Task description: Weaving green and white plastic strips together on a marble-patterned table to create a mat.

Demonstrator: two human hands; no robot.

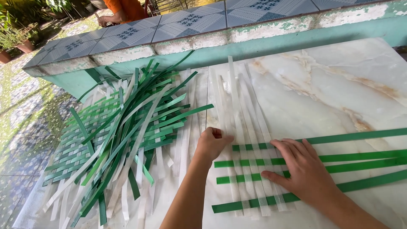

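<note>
Left hand (210, 143) curled shut, pinching the edge of a white strip (223, 127); right hand (302, 167) flat, fingers spread, pressing the green strips (360, 157) woven across the white ones. All on a marble slab (322, 85) — loose pile of strips (123, 140) at left, tiled ledge (178, 23) behind, outdoors.

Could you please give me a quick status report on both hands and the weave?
Left hand curled at white strips. Right hand flat on green strips, pinning the weave. Loose strip pile lies apart, left.

Woven strips (254, 169) lie on the tabletop (339, 85); loose strip pile (123, 140) at nine o'clock of them, tiled ledge (178, 23) at twelve o'clock.
</note>
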